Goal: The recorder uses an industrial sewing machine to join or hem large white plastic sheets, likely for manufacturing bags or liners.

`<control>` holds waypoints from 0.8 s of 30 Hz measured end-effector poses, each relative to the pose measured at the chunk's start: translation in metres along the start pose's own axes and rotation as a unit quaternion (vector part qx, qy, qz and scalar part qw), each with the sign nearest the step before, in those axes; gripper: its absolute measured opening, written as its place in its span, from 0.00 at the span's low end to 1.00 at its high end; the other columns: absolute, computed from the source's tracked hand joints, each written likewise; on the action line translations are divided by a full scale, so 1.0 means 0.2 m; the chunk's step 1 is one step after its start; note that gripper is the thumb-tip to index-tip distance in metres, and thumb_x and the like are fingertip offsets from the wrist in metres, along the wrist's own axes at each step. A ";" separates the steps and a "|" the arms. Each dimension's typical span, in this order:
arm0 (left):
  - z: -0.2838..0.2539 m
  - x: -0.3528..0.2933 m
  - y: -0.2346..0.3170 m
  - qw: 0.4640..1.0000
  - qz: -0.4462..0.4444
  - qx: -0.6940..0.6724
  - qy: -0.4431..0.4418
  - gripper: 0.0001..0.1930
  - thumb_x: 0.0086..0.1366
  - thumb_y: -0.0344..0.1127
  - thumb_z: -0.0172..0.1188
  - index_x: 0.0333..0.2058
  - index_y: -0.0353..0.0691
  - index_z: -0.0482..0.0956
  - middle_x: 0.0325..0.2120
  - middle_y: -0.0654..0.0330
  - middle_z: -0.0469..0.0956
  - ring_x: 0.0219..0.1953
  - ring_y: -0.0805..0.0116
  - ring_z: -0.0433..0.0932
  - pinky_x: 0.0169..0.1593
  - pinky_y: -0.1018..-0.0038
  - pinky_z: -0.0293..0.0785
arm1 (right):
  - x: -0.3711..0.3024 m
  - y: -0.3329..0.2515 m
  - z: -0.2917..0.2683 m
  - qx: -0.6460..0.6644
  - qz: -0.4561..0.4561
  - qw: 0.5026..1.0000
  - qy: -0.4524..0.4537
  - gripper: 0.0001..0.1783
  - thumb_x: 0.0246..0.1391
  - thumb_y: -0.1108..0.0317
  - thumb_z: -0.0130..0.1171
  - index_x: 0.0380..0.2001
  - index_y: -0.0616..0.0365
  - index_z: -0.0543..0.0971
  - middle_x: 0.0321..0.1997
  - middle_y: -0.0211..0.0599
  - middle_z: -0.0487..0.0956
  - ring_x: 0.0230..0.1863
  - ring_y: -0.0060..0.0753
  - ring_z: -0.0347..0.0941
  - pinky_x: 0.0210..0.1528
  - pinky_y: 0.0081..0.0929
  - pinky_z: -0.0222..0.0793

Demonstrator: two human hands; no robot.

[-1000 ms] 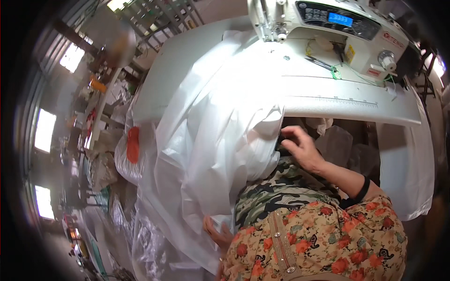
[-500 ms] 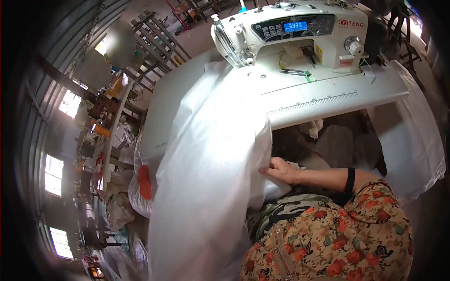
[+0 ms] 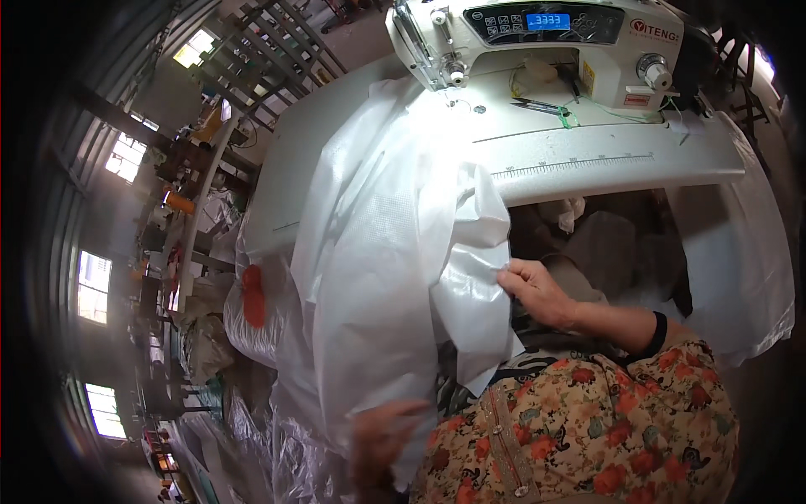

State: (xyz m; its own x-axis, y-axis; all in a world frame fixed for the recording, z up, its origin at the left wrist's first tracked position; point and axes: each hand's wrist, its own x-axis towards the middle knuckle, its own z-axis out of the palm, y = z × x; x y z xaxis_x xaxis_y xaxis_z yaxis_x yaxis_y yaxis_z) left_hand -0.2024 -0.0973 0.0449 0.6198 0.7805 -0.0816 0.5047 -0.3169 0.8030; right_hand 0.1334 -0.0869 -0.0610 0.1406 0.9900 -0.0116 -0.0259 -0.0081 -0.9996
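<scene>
Pinching white cloth (image 3: 369, 277) near plastic bag (image 3: 249, 343)

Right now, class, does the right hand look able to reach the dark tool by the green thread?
Probably yes: nothing visible stands between the right hand and the dark tool, though it pinches the white sheet.

L hand (image 3: 388, 427) motion-blurred, grip unclear. Sewing mach. (image 3: 623, 57) top cut off, far edge. White fabric (image 3: 369, 260): far end lost in glare. L-side clutter (image 3: 197, 210) too small to ID.
</scene>
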 end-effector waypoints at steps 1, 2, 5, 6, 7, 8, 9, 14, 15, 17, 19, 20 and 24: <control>0.12 0.09 -0.01 0.999 0.021 -0.007 -0.044 0.08 0.60 0.32 0.61 0.35 0.33 0.80 0.34 0.48 0.82 0.36 0.55 0.82 0.41 0.69 0.76 | -0.03 -0.03 0.03 0.083 0.018 0.996 -0.022 0.16 0.63 0.62 0.51 0.41 0.67 0.76 0.36 0.33 0.79 0.37 0.21 0.73 0.39 0.28 0.69; 0.23 0.18 -0.03 0.996 0.037 -0.007 -0.083 0.08 0.59 0.33 0.61 0.34 0.33 0.80 0.32 0.46 0.81 0.34 0.52 0.81 0.39 0.68 0.76 | -0.05 -0.06 0.06 0.176 0.010 0.983 -0.060 0.17 0.64 0.63 0.50 0.47 0.66 0.75 0.39 0.31 0.78 0.40 0.19 0.72 0.42 0.25 0.70; 0.39 0.35 -0.09 0.991 -0.012 0.036 -0.128 0.07 0.60 0.33 0.60 0.30 0.33 0.79 0.28 0.45 0.78 0.31 0.47 0.78 0.35 0.64 0.74 | -0.03 -0.14 0.13 0.210 0.100 0.967 -0.100 0.22 0.62 0.59 0.56 0.52 0.65 0.72 0.45 0.33 0.77 0.45 0.21 0.72 0.48 0.25 0.71; 0.40 0.37 -0.08 0.992 0.031 0.027 -0.116 0.07 0.60 0.33 0.60 0.30 0.33 0.79 0.28 0.45 0.78 0.31 0.47 0.78 0.35 0.64 0.74 | 0.00 -0.16 0.15 0.191 0.160 0.962 -0.108 0.24 0.61 0.57 0.57 0.52 0.65 0.72 0.46 0.34 0.77 0.45 0.22 0.73 0.47 0.26 0.71; 0.40 0.38 -0.06 0.980 0.066 0.122 -0.144 0.07 0.61 0.32 0.59 0.30 0.33 0.77 0.27 0.46 0.77 0.30 0.47 0.77 0.34 0.62 0.73 | 0.01 -0.17 0.20 0.265 0.117 0.954 -0.077 0.23 0.59 0.56 0.59 0.49 0.65 0.74 0.43 0.36 0.78 0.43 0.24 0.73 0.46 0.27 0.71; 0.38 0.38 -0.03 0.950 0.074 0.234 -0.195 0.06 0.62 0.31 0.57 0.29 0.34 0.76 0.26 0.46 0.76 0.30 0.47 0.77 0.34 0.60 0.72 | 0.05 -0.18 0.22 0.271 0.106 0.954 -0.066 0.23 0.59 0.56 0.59 0.49 0.65 0.74 0.43 0.36 0.78 0.43 0.24 0.73 0.46 0.27 0.71; 0.35 0.36 0.03 0.957 0.102 0.217 -0.165 0.06 0.62 0.31 0.57 0.29 0.34 0.76 0.26 0.46 0.76 0.30 0.47 0.77 0.34 0.60 0.72 | 0.09 -0.20 0.23 0.175 0.086 0.975 -0.109 0.23 0.58 0.55 0.59 0.47 0.64 0.75 0.41 0.36 0.78 0.44 0.26 0.73 0.47 0.28 0.71; 0.27 0.37 0.24 0.953 0.144 -0.076 -0.255 0.14 0.65 0.33 0.55 0.47 0.33 0.76 0.41 0.45 0.78 0.45 0.49 0.78 0.49 0.63 0.74 | 0.27 -0.31 0.35 0.053 0.089 0.973 -0.208 0.25 0.55 0.49 0.58 0.42 0.62 0.79 0.40 0.39 0.80 0.46 0.33 0.74 0.51 0.29 0.68; 0.37 0.42 0.22 0.950 0.175 -0.071 -0.248 0.15 0.65 0.33 0.55 0.49 0.33 0.76 0.44 0.45 0.77 0.48 0.50 0.77 0.52 0.64 0.72 | 0.30 -0.34 0.37 0.030 0.105 0.967 -0.232 0.28 0.54 0.46 0.57 0.43 0.62 0.80 0.42 0.40 0.80 0.47 0.34 0.73 0.53 0.29 0.67; 0.59 0.56 0.08 0.955 0.199 -0.030 -0.219 0.18 0.66 0.32 0.55 0.54 0.32 0.72 0.53 0.45 0.72 0.57 0.51 0.71 0.58 0.63 0.66 | 0.31 -0.40 0.42 0.005 0.122 0.961 -0.247 0.30 0.54 0.43 0.57 0.44 0.62 0.80 0.44 0.42 0.80 0.48 0.34 0.73 0.54 0.29 0.66; 0.73 0.70 -0.14 0.979 0.058 -0.026 -0.195 0.18 0.66 0.32 0.53 0.53 0.32 0.72 0.51 0.43 0.73 0.56 0.49 0.71 0.58 0.62 0.65 | 0.30 -0.48 0.45 0.084 0.135 0.958 -0.237 0.32 0.57 0.40 0.54 0.48 0.58 0.80 0.50 0.40 0.79 0.52 0.33 0.72 0.59 0.25 0.64; 0.75 0.74 -0.25 0.982 0.018 0.020 -0.184 0.18 0.66 0.32 0.53 0.53 0.32 0.72 0.50 0.43 0.73 0.55 0.49 0.71 0.58 0.62 0.65 | 0.29 -0.52 0.44 0.084 0.127 0.960 -0.237 0.32 0.57 0.40 0.54 0.48 0.58 0.80 0.50 0.40 0.79 0.52 0.33 0.72 0.59 0.25 0.64; 0.63 0.63 -0.40 0.979 0.017 0.128 -0.156 0.18 0.66 0.32 0.53 0.53 0.33 0.72 0.48 0.44 0.74 0.53 0.49 0.72 0.56 0.61 0.67 | 0.17 -0.65 0.28 0.070 0.042 0.957 -0.279 0.33 0.58 0.38 0.51 0.49 0.58 0.80 0.50 0.42 0.79 0.52 0.35 0.72 0.58 0.27 0.64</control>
State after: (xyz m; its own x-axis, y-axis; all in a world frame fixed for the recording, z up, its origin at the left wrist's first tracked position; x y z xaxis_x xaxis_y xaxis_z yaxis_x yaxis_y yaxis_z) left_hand -0.0891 -0.0424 -0.1033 0.7725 0.5765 -0.2663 0.5898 -0.4956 0.6376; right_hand 0.0854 -0.0434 0.0704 -0.4163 0.9084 -0.0377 -0.1510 -0.1100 -0.9824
